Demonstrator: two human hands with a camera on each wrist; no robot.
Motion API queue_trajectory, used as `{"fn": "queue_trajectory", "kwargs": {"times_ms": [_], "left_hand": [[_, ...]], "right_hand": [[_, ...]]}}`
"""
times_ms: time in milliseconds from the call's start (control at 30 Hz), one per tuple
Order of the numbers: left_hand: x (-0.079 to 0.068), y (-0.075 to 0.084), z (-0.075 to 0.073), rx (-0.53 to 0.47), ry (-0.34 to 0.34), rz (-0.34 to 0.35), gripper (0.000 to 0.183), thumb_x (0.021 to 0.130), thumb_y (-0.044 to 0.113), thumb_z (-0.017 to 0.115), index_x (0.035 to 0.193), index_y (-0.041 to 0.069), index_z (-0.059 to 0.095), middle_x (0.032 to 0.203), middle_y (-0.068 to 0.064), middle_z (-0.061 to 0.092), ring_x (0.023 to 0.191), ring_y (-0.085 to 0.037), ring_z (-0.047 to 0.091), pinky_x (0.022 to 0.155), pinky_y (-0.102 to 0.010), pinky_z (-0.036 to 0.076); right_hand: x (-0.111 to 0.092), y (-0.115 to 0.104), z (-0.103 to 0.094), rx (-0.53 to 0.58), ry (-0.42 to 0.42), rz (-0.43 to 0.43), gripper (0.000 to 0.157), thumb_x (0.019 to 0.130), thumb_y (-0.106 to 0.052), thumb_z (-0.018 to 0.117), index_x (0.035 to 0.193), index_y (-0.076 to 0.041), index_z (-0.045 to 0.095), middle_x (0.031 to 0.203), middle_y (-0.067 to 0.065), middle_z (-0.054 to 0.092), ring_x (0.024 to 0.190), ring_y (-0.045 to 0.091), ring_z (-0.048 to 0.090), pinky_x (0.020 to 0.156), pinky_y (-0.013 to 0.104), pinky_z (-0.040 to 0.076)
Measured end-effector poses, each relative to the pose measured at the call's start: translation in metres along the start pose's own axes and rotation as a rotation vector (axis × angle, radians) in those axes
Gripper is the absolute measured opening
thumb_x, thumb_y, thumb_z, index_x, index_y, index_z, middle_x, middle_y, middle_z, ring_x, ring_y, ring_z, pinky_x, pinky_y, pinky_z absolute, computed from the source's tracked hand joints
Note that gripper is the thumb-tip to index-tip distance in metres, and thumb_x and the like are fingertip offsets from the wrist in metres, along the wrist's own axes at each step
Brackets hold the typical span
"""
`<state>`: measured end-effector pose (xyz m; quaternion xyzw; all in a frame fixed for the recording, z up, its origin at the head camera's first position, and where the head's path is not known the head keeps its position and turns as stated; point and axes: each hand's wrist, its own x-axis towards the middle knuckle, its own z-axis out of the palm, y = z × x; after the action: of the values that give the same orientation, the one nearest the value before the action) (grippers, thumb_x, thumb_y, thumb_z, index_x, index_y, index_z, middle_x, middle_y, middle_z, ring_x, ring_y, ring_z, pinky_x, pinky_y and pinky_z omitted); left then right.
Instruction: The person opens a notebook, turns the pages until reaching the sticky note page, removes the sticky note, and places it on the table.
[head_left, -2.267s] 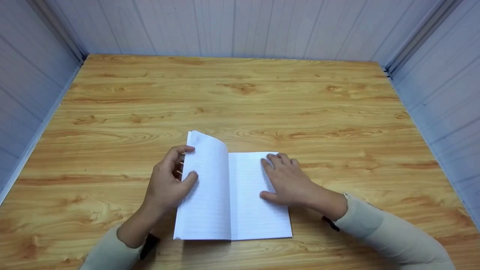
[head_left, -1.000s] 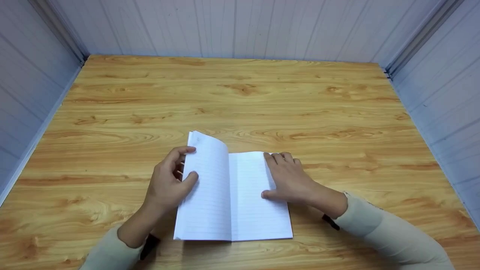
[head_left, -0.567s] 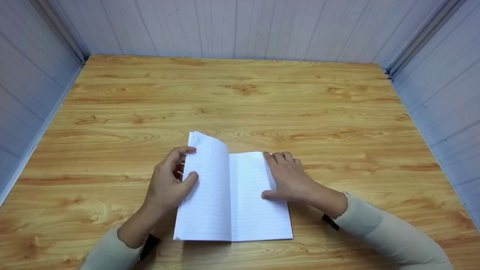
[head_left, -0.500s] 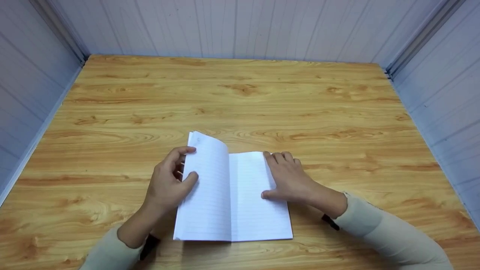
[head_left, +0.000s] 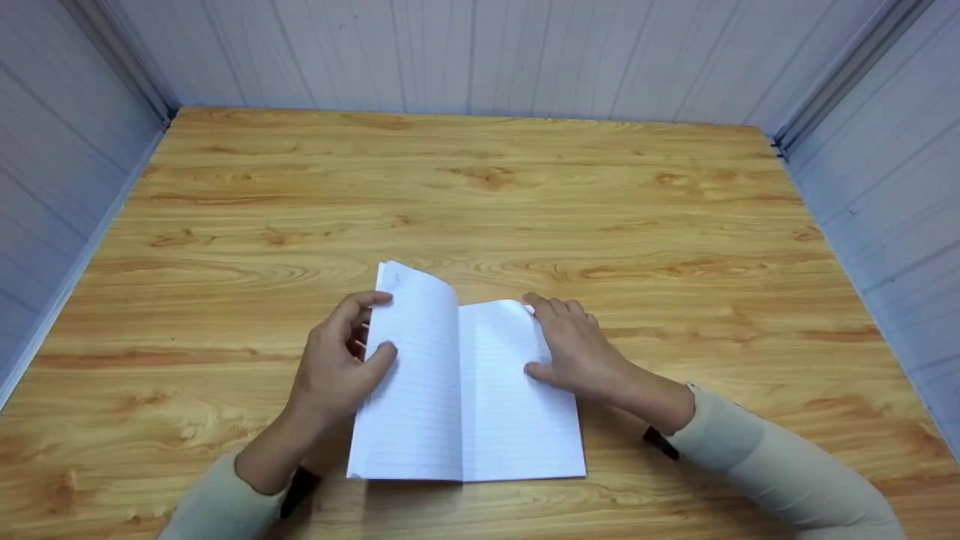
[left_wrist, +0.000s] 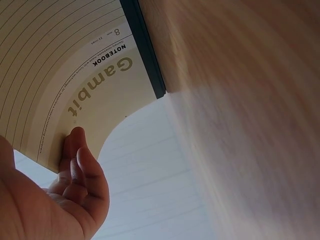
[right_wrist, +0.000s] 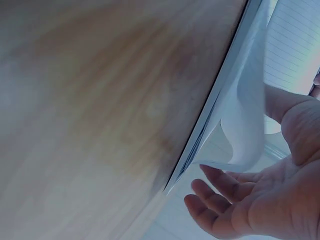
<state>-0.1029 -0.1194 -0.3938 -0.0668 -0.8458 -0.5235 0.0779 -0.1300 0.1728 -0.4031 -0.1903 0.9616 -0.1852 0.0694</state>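
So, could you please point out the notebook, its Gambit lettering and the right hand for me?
Notebook (head_left: 517,420), head view: on the ruled right page.
Gambit lettering (left_wrist: 101,80), left wrist view: near the middle of the printed word.
Right hand (head_left: 579,352), head view: on the back of the hand.

Head view: raised pages (head_left: 414,390) are hiding part of the left hand (head_left: 334,371); right hand (head_left: 579,352) is covering the right page's outer edge near its far corner. Small mark (head_left: 397,277) on the raised pages is coming out too tiny to read. Bottom edge is cutting off both sleeves (head_left: 795,465), top edge the back wall (head_left: 465,52).

Left wrist view: frame edges are cropping the notebook (left_wrist: 120,80) and hand; tabletop (left_wrist: 250,125) is blurring.

Right wrist view: right page (right_wrist: 250,120) is hiding the thumb's tip; right edge is cropping the hand, top edge the notebook. Tabletop is smearing there too.
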Motion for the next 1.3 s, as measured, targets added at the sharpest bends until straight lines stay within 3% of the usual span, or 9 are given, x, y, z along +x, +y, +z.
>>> {"fn": "queue_trajectory", "kwargs": {"times_ms": [233,500,700,933,1067,1200,1300], "left_hand": [[0.0,0.0003,-0.0001,0.011,-0.006,0.003,0.046,0.077,-0.001,0.064,0.121,0.011,0.058,0.086,-0.003,0.066,0.065,-0.015,0.055,0.053,-0.025,0.045],[0.0,0.0005,0.0003,0.011,-0.003,0.002,0.046,0.077,-0.001,0.064,0.121,0.011,0.058,0.086,-0.003,0.065,0.065,-0.015,0.056,0.054,-0.025,0.046],[-0.0002,0.0006,0.0004,0.012,-0.003,0.002,0.046,0.077,-0.001,0.064,0.121,0.011,0.058,0.086,-0.003,0.065,0.065,-0.015,0.056,0.054,-0.024,0.046],[-0.0006,0.0009,0.0003,0.002,-0.001,0.002,0.046,0.076,-0.002,0.063,0.12,0.01,0.058,0.084,-0.003,0.065,0.064,-0.015,0.054,0.054,-0.025,0.045],[-0.0005,0.0011,0.0002,0.003,0.0,0.004,0.046,0.076,-0.002,0.063,0.12,0.01,0.058,0.084,-0.003,0.065,0.064,-0.014,0.054,0.054,-0.024,0.045],[-0.0004,0.0015,0.0,0.009,0.0,0.005,0.045,0.076,-0.001,0.063,0.12,0.01,0.058,0.084,-0.003,0.065,0.065,-0.014,0.055,0.054,-0.024,0.045],[-0.0005,0.0016,-0.0003,0.01,0.0,0.006,0.045,0.077,-0.001,0.063,0.12,0.009,0.058,0.084,-0.003,0.066,0.064,-0.015,0.055,0.054,-0.024,0.045]], "right_hand": [[-0.0003,0.0008,-0.0021,0.11,0.041,-0.01,0.071,0.08,-0.015,0.072,0.141,-0.008,0.039,0.127,0.013,0.052,0.106,0.026,0.054,0.095,0.044,0.047],[-0.0009,0.0004,-0.0062,0.191,0.061,0.032,0.077,0.08,-0.011,0.072,0.147,-0.007,0.033,0.133,0.015,0.038,0.105,0.026,0.052,0.089,0.038,0.05],[-0.0015,-0.0008,-0.0086,0.179,0.051,0.046,0.074,0.081,-0.015,0.073,0.144,-0.002,0.038,0.128,0.016,0.048,0.104,0.025,0.053,0.09,0.04,0.05],[-0.0005,0.0009,-0.0061,0.162,0.104,-0.054,0.046,0.083,-0.019,0.068,0.126,-0.005,0.058,0.112,0.01,0.063,0.096,0.022,0.057,0.081,0.037,0.049],[-0.0022,-0.0001,-0.0058,0.13,0.096,-0.089,0.031,0.085,-0.027,0.067,0.11,-0.008,0.064,0.094,0.003,0.066,0.082,0.015,0.058,0.071,0.032,0.049],[-0.0034,-0.0018,-0.0057,0.121,0.09,-0.124,0.027,0.086,-0.036,0.066,0.094,-0.011,0.06,0.078,-0.001,0.061,0.071,0.011,0.056,0.063,0.028,0.046],[-0.0043,-0.0033,-0.006,0.155,0.079,-0.187,0.03,0.088,-0.039,0.062,0.1,-0.011,0.058,0.078,-0.002,0.063,0.072,0.01,0.059,0.064,0.028,0.047]]}}
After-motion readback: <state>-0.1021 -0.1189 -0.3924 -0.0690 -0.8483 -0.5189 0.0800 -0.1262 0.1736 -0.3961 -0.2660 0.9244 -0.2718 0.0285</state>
